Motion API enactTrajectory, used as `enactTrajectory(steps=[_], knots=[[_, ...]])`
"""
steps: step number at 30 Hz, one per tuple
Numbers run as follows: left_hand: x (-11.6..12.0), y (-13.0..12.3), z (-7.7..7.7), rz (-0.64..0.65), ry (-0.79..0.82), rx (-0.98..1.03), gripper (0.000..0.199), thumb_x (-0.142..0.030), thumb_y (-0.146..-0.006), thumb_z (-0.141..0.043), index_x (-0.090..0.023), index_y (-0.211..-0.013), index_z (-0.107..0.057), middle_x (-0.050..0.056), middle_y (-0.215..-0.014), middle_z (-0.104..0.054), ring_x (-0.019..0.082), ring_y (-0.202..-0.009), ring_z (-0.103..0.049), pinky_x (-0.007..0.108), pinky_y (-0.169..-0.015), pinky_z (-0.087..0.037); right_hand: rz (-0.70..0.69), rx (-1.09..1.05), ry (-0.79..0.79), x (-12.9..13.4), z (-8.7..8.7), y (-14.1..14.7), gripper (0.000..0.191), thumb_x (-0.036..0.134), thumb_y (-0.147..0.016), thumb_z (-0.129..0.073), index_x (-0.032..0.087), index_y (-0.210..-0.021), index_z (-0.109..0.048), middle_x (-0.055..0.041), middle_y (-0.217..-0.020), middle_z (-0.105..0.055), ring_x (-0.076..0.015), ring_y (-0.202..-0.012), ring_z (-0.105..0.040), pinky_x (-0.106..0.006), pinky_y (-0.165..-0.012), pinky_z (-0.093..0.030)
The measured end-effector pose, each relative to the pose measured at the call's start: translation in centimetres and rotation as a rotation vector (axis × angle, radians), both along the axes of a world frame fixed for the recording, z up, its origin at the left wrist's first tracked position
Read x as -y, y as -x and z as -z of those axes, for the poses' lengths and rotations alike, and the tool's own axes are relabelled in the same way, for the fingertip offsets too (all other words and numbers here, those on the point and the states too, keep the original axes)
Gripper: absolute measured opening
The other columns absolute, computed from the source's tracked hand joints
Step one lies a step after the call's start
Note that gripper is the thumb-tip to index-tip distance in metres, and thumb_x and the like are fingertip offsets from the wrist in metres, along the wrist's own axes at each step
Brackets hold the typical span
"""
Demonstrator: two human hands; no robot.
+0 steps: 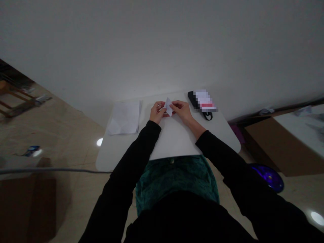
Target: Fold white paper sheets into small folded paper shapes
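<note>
A small folded piece of white paper [168, 106] with a pointed top is held between both hands above the white table [174, 143]. My left hand [157, 112] grips its left side, thumb in front and fingers curled behind. On the right side, my right hand [182, 110] pinches the same paper with thumb and fingers. The fingertips behind the paper are partly hidden. To the left of my hands lies a stack of white paper sheets [124, 117].
At the table's back right lies a black item [192, 98] with a strap, partly under a pixelated white and red patch. A grey cable [76, 170] runs in from the left. A cardboard box [286, 145] and a blue-purple round object [270, 177] are at the right.
</note>
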State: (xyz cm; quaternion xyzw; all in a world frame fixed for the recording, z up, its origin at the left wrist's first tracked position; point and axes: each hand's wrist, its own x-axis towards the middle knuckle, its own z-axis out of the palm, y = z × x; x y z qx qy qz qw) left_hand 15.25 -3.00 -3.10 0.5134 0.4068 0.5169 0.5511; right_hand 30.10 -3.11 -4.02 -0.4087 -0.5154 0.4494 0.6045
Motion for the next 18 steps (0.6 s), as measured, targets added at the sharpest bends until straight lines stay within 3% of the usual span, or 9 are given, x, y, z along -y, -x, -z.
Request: enactTrajectory(steps=[10, 18], knots=[[-0.03, -0.02, 0.0, -0.03, 0.039, 0.07, 0.019, -0.026, -0.078, -0.064, -0.021, -0.095, -0.057, 0.001, -0.096, -0.064, 0.013, -0.073, -0.068, 0.038, -0.069, -0.064, -0.015, -0.055, 0.005, -0.11, 0.08, -0.25, 0.039, 0.047, -0.061, -0.083, 0.018, -0.085, -0.071, -0.0017, -0.074, -0.071, -0.0152, -0.062, -0.064, -0.033, -0.061, -0.058], [0.02, 0.15, 0.35, -0.051, 0.083, 0.048, 0.028, -0.038, -0.082, -0.07, -0.023, -0.1, -0.054, 0.0, -0.09, -0.064, 0.013, -0.07, -0.068, 0.034, -0.064, -0.065, -0.011, -0.005, -0.047, -0.11, 0.04, -0.11, 0.03, 0.036, -0.061, -0.082, 0.018, -0.083, -0.073, -0.0028, -0.08, -0.072, -0.0162, -0.07, -0.066, -0.034, -0.07, -0.057]])
